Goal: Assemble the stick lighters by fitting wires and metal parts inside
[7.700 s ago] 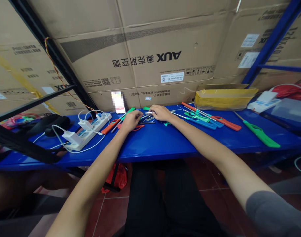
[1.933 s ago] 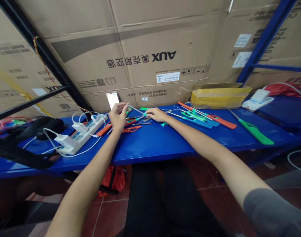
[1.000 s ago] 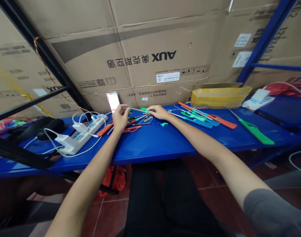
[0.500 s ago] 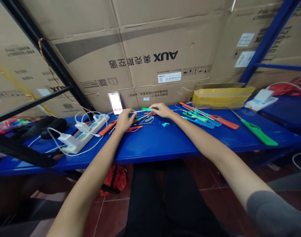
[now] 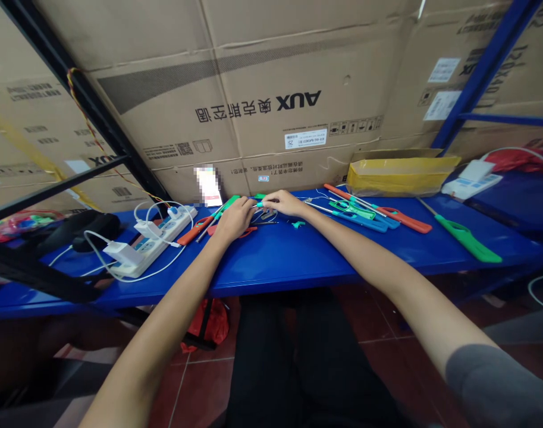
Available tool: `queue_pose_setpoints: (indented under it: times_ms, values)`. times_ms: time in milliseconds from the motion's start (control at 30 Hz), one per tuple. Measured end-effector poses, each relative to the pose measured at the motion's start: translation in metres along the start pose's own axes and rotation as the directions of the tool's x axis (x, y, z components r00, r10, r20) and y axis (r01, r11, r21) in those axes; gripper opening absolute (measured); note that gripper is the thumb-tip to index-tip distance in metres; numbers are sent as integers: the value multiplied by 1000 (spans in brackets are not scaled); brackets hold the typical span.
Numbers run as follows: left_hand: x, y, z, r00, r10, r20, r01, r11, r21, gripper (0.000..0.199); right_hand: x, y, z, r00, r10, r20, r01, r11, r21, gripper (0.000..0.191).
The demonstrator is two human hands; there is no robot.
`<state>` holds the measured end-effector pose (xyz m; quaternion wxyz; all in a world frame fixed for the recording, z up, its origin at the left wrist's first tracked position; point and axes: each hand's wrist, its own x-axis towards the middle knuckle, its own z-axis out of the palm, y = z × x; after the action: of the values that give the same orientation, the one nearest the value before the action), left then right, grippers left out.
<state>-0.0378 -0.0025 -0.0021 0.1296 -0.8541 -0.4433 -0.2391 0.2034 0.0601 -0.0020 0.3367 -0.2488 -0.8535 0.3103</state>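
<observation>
My left hand and my right hand meet over the middle of the blue table, fingertips almost together. Both have their fingers closed on a small teal-collared lighter tube; most of it is hidden by the fingers. Around them lie lighter parts: an orange lighter handle beside my left hand, a green handle behind it, and thin wires and metal pieces under my fingers. A small teal plastic piece rests below my right hand.
Long-reach lighters lie to the right: a blue one, an orange one and a green one. A yellow-taped box stands behind them. At left are a power strip with chargers and a lit phone.
My left hand has moved right, closer to my right hand. My right hand has shifted slightly left and down. The metal tube that showed between them is now mostly covered.
</observation>
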Motion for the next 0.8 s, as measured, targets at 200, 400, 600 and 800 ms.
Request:
queue_pose_setpoints:
  times_ms: [200, 400, 600, 800]
  values:
    - [-3, 0, 0, 1000, -9, -16, 9, 1000, -24, 33, 2, 4, 0, 1000, 5, 14, -6, 998, 67, 31]
    - [-5, 1, -4, 998, -51, 26, 51, 998, -28, 42, 2, 5, 5, 998, 33, 48, -40, 990, 138, 16]
    - [-6, 2, -7, 996, -86, 32, 88, 994, -66, 47, 0, 2, 7, 999, 40, 36, -43, 995, 92, 13]
    - [-6, 6, -9, 990, -134, 31, 136, 989, -53, 46, 1, 2, 5, 999, 29, 32, -32, 997, 75, 16]
